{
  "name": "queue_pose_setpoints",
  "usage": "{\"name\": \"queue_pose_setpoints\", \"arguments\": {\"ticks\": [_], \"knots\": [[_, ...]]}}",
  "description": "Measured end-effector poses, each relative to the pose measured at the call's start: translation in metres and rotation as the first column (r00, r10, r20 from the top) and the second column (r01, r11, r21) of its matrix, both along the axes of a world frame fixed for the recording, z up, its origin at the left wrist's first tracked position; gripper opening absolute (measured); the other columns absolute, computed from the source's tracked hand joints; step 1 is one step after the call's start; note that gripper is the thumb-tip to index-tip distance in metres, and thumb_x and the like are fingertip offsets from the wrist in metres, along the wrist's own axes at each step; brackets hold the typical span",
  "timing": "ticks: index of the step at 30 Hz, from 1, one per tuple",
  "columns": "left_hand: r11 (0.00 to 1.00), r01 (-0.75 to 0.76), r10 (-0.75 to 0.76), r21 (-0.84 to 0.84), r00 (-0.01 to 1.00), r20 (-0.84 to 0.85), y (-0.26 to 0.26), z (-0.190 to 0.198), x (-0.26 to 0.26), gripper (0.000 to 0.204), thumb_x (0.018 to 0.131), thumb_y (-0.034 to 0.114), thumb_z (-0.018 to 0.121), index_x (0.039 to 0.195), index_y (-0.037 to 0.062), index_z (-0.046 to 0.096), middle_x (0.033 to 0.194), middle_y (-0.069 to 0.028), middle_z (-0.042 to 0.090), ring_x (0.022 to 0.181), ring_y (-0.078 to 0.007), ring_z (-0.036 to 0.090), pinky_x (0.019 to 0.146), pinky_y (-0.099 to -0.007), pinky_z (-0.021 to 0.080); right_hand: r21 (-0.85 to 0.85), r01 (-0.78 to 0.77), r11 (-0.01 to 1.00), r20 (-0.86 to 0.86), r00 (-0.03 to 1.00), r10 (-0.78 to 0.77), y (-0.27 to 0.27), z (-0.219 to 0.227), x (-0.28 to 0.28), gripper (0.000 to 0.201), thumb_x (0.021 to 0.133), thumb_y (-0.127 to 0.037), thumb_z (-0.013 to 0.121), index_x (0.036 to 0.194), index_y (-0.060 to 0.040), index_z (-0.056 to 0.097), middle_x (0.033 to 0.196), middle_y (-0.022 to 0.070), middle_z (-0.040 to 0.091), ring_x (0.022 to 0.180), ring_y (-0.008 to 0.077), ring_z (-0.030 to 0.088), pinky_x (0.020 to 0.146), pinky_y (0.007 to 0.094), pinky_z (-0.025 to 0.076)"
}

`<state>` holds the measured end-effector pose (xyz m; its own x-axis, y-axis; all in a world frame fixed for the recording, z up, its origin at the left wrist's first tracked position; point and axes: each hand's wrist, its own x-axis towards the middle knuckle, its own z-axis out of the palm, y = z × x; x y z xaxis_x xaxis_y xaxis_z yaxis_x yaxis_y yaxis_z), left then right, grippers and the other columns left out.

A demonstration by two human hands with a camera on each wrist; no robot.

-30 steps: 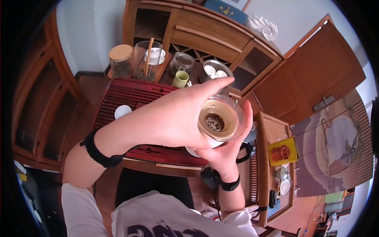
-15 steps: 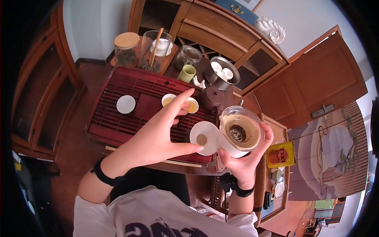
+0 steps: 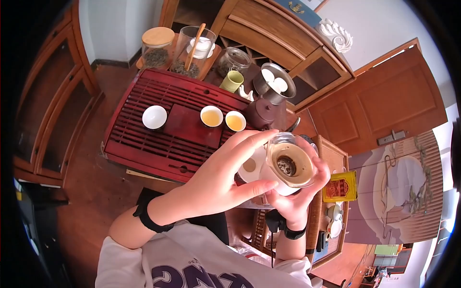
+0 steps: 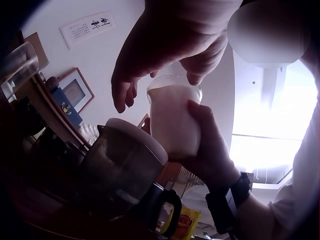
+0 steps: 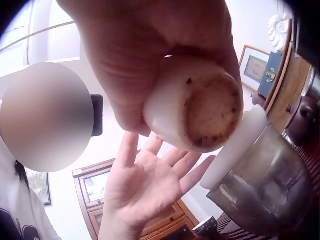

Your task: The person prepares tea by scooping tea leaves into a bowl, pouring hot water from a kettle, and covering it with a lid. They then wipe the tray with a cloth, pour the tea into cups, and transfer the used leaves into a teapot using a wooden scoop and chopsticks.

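Note:
My right hand (image 3: 298, 201) grips a white cup (image 5: 167, 107) with a clear glass rim, its thumb and fingers curled round the side. Its inside (image 3: 286, 165) looks brown, with dark wet matter at the bottom. Brown stains mark its underside in the right wrist view. My left hand (image 3: 216, 185) is spread beside this cup, its forefinger overlapping the rim in the head view; the right wrist view shows its bare palm. Just below the held cup stands a glass pitcher (image 5: 265, 185) topped by a white strainer (image 3: 249, 166), partly hidden by my hands.
A red slatted tea tray (image 3: 144, 144) bears a white cup (image 3: 154, 116), two cups of yellow tea (image 3: 212, 116) and a brown teapot (image 3: 261, 113). Behind are glass jars (image 3: 157, 48), a green cup (image 3: 232, 81) and a steel bowl (image 3: 288, 77). A yellow tin (image 3: 340, 186) stands at right.
My left hand was at the held cup's rim, drew away to the left, and is now back close beside it. My right hand keeps its grip on the cup. The head view has shifted.

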<state>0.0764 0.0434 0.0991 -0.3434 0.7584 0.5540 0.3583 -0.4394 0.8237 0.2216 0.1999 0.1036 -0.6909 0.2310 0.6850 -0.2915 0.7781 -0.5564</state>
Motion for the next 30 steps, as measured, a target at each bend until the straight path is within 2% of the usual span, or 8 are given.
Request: {"name": "queue_pose_setpoints", "arguments": {"ticks": [5,11,12,13,23,25,27,30], "knots": [[1.0,-0.019,0.021,-0.025,0.993,0.118,0.002,-0.019,0.0,0.083,0.084,0.019,0.079,0.15,0.002,0.032,0.146,-0.016,0.044,0.135,-0.0271,0.045,0.113,-0.0421,0.034,-0.042,-0.029,0.999,0.005,1.0,0.029,0.009,-0.002,0.0,0.079,0.07,-0.026,0.088,0.12,-0.0168,0.028,0.137,0.0267,0.041,0.125,0.0346,0.05,0.103,0.0453,0.045],[0.991,-0.063,0.08,-0.12,0.987,0.142,0.005,-0.048,-0.002,0.097,0.078,0.017,0.084,0.154,0.0049,0.024,0.146,-0.0158,0.044,0.135,-0.0264,0.045,0.113,-0.043,0.036,-0.095,-0.058,0.994,0.104,0.992,0.068,0.015,0.014,0.006,0.073,0.067,-0.017,0.088,0.11,-0.0143,0.029,0.134,0.0255,0.043,0.122,0.0319,0.051,0.102,0.0436,0.045],[0.991,-0.072,0.087,-0.108,0.987,0.137,0.007,-0.051,0.0,0.098,0.077,0.024,0.085,0.152,0.0026,0.025,0.141,-0.0192,0.045,0.132,-0.0298,0.047,0.11,-0.0423,0.037,-0.088,-0.067,0.994,0.139,0.987,0.079,0.016,0.017,0.007,0.071,0.066,-0.013,0.087,0.107,-0.0126,0.029,0.133,0.0252,0.044,0.121,0.0318,0.051,0.101,0.0433,0.045],[0.992,-0.081,0.094,-0.097,0.987,0.132,0.009,-0.055,0.001,0.1,0.077,0.03,0.085,0.151,0.0003,0.027,0.137,-0.0225,0.047,0.128,-0.0333,0.049,0.108,-0.0416,0.039,-0.088,-0.067,0.994,0.144,0.986,0.079,0.018,0.018,0.008,0.071,0.066,-0.013,0.087,0.107,-0.0126,0.029,0.133,0.0252,0.044,0.121,0.0318,0.051,0.101,0.0433,0.045],[0.996,-0.06,0.07,-0.073,0.986,0.149,0.02,-0.088,0.004,0.108,0.07,0.03,0.089,0.152,0.0011,0.025,0.137,-0.0211,0.048,0.127,-0.0326,0.051,0.108,-0.0417,0.039,-0.141,-0.037,0.989,0.305,0.949,0.079,0.022,0.027,0.008,0.069,0.068,-0.02,0.087,0.104,-0.0111,0.029,0.142,0.0257,0.036,0.128,0.036,0.049,0.104,0.0452,0.048],[0.995,0.004,0.013,-0.097,0.985,0.172,0.018,-0.089,0.002,0.11,0.07,0.019,0.09,0.155,0.0051,0.021,0.142,-0.0158,0.048,0.132,-0.0271,0.048,0.112,-0.0416,0.037,-0.138,-0.056,0.989,0.325,0.941,0.099,0.024,0.028,0.006,0.068,0.068,-0.02,0.087,0.104,-0.0108,0.03,0.142,0.026,0.035,0.127,0.0357,0.05,0.103,0.0452,0.048],[0.996,0.006,0.01,-0.091,0.985,0.172,0.018,-0.089,0.002,0.109,0.07,0.018,0.09,0.155,0.005,0.021,0.141,-0.0157,0.048,0.131,-0.0271,0.049,0.112,-0.0415,0.037,-0.071,-0.12,0.99,0.358,0.924,0.137,0.026,0.032,0.004,0.069,0.063,-0.008,0.087,0.104,-0.0096,0.033,0.142,0.0264,0.037,0.122,0.0323,0.055,0.099,0.0417,0.049],[0.996,0.018,-0.003,-0.085,0.985,0.171,0.018,-0.091,0.0,0.109,0.07,0.018,0.089,0.154,0.0048,0.021,0.141,-0.0158,0.049,0.13,-0.0269,0.049,0.111,-0.0411,0.037,-0.006,-0.138,0.99,0.42,0.899,0.128,0.029,0.039,0.001,0.068,0.06,-0.007,0.088,0.104,-0.0096,0.036,0.141,0.0262,0.039,0.118,0.0319,0.057,0.096,0.0411,0.05]]}}
